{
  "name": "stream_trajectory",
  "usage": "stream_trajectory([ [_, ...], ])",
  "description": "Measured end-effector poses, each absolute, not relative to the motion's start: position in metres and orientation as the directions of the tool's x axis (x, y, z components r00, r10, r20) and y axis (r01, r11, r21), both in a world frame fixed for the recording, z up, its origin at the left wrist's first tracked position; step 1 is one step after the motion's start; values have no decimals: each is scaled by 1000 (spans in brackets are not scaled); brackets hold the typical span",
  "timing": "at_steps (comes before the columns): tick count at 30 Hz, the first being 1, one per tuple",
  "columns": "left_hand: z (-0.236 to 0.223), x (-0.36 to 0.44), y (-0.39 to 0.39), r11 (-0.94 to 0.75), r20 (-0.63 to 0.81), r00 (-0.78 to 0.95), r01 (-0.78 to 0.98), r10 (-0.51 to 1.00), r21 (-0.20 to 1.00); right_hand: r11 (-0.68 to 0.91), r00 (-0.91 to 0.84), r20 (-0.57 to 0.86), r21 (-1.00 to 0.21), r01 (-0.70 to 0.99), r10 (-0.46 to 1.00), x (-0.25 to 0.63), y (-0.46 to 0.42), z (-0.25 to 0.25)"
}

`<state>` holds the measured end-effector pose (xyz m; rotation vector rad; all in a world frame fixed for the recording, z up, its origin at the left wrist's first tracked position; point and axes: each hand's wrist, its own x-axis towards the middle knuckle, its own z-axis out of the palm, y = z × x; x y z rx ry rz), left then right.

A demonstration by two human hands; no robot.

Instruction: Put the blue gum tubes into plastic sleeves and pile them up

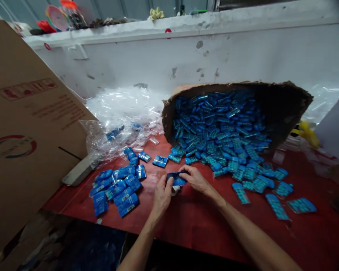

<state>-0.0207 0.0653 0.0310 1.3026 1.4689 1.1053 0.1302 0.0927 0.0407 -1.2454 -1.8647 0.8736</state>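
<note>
Both my hands meet over the red table, near its front edge. My left hand and my right hand are closed on one small blue packet, held between them; something pale shows just under my left fingers. A heap of bagged blue packets lies to the left of my hands. To the right, a torn cardboard box lies on its side and spills a pile of blue blister sheets onto the table. Loose blue sheets lie scattered at the right.
A mound of clear plastic bags sits behind the bagged packets, against a white wall. A large brown carton stands at the left edge. A grey flat bar lies by it. Something yellow sits right of the torn box.
</note>
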Motion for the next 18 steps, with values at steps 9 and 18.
stream_trajectory([
  [9,17,23,40,13,30,-174,237,984,971,389,-202,340,-683,618,918,122,30,31],
  [18,14,31,35,72,-54,-175,97,983,993,295,-84,314,-719,629,946,121,21,24],
])
